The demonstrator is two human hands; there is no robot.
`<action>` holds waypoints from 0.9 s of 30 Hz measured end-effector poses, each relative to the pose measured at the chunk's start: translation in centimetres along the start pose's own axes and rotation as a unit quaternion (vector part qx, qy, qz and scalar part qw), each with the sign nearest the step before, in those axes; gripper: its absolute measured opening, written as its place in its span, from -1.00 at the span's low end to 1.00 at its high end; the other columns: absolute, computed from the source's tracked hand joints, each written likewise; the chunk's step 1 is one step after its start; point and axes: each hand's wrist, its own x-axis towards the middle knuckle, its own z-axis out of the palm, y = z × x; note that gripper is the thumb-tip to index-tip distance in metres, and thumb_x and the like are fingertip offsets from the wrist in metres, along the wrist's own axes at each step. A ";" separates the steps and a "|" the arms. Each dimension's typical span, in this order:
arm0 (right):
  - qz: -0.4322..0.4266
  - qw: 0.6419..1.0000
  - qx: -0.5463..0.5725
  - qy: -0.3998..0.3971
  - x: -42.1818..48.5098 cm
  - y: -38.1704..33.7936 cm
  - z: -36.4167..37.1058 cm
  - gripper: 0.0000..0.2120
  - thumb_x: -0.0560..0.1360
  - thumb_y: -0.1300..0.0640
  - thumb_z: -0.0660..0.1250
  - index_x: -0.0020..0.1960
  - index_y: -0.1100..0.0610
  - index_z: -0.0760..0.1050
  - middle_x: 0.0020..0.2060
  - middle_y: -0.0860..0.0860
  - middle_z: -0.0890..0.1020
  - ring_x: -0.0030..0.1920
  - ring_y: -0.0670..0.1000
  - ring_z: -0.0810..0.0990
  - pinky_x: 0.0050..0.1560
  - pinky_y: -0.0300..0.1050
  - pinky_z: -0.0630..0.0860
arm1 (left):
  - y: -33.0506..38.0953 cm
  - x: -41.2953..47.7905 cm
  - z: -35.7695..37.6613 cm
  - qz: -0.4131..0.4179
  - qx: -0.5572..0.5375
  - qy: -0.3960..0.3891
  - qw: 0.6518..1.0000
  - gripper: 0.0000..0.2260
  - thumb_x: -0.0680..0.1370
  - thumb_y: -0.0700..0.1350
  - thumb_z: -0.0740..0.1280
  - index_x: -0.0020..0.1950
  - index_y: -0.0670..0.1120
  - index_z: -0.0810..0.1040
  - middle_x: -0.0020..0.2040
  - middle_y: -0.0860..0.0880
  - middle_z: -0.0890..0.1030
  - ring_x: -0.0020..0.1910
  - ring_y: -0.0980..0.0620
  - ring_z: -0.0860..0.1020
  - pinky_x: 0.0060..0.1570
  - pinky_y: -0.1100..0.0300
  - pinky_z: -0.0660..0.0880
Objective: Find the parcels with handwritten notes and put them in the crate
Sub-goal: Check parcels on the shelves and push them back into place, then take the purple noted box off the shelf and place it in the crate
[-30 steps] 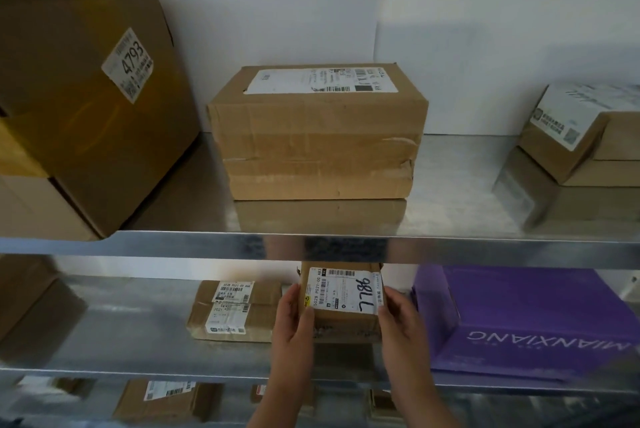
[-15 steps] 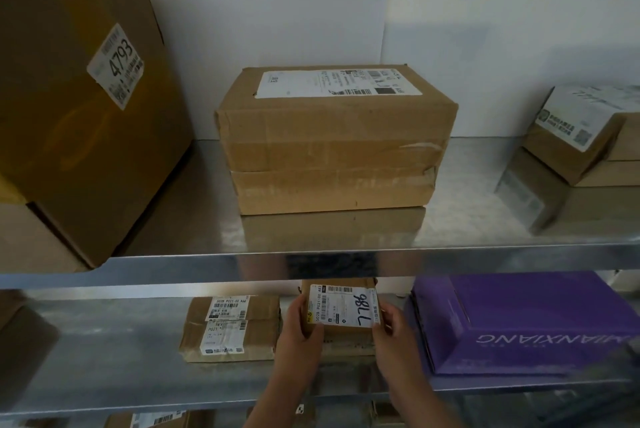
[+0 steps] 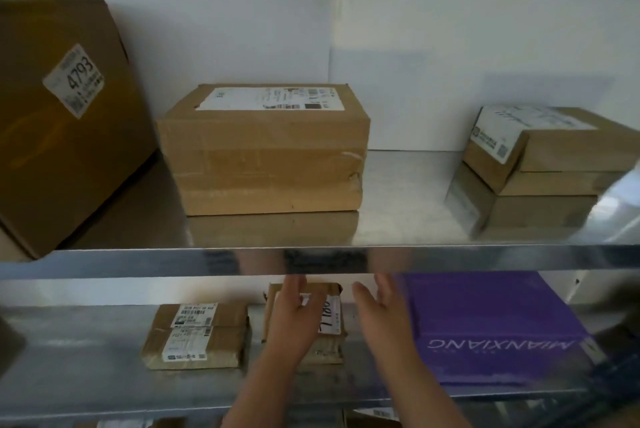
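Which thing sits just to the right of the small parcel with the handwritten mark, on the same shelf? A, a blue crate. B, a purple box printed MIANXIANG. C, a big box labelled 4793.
B: the purple box lies on the same shelf as the small parcel, just to its right; the box labelled 4793 is on the shelf above.

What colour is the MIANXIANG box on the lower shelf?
The MIANXIANG box is purple, white lettering; head view.

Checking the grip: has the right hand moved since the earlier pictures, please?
Yes. The right hand has come off the small parcel, rightward toward the purple box.
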 end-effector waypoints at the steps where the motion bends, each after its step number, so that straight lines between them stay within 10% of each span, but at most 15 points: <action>1: -0.027 1.000 -0.011 0.003 0.0 -0.6 -1.1 -0.71 0.60 0.12 0.28 0.31 0.02 0.41 0.10 0.00 0.59 -0.01 -0.14 0.58 -0.06 -0.29 0.55 | 0.8 -0.5 0.9 0.001 -0.012 0.004 1.000 -0.90 0.61 -0.07 0.30 0.12 0.02 0.47 0.11 -0.02 0.60 0.09 0.01 0.60 0.13 0.01 0.59; 3: -0.050 0.999 -0.016 0.007 0.1 -1.4 -3.7 -0.65 0.59 0.13 0.30 0.36 0.06 0.44 0.24 -0.01 0.55 0.22 -0.03 0.53 0.24 -0.05 0.49 | 2.4 -1.5 2.9 0.000 -0.033 0.011 0.999 -0.88 0.62 -0.12 0.30 0.15 0.01 0.49 0.12 0.05 0.56 0.12 0.06 0.55 0.14 0.18 0.50; 13: -0.073 0.997 0.021 0.022 2.4 -0.1 -19.3 -0.49 0.62 0.09 0.28 0.53 -0.11 0.28 0.31 -0.25 0.36 0.39 -0.09 0.35 0.33 -0.12 0.31 | 5.1 -3.4 14.7 -0.037 -0.106 -0.001 0.994 -0.57 0.65 -0.18 0.26 0.53 -0.03 0.32 0.50 -0.07 0.38 0.45 -0.04 0.38 0.15 0.18 0.40; 18: -0.048 0.996 0.051 0.049 3.9 1.2 -25.7 -0.52 0.62 0.05 0.29 0.52 -0.09 0.33 0.46 -0.11 0.41 0.38 -0.03 0.43 0.38 -0.02 0.38 | 5.3 -4.1 17.2 -0.066 -0.164 0.021 0.984 -0.58 0.65 -0.21 0.26 0.51 -0.02 0.35 0.40 -0.03 0.45 0.05 0.19 0.54 -0.20 0.37 0.49; 23: -0.012 0.998 0.049 0.036 4.9 1.9 -29.0 -0.62 0.65 0.00 0.23 0.45 -0.17 0.35 0.34 -0.13 0.43 0.30 0.03 0.50 0.28 0.06 0.52 | 5.3 -3.9 17.8 -0.084 -0.170 0.035 0.981 -0.56 0.66 -0.18 0.26 0.53 -0.01 0.32 0.44 -0.03 0.44 0.23 0.00 0.52 -0.09 0.27 0.50; 27: 0.035 0.998 0.050 0.020 5.5 3.0 -29.9 -0.61 0.61 -0.04 0.26 0.43 -0.18 0.40 0.36 -0.08 0.51 0.28 0.11 0.57 0.25 0.21 0.56 | 5.8 -3.8 17.8 -0.120 -0.139 0.025 0.983 -0.73 0.65 -0.17 0.26 0.34 -0.01 0.53 0.11 -0.05 0.68 -0.03 -0.05 0.69 -0.16 0.12 0.66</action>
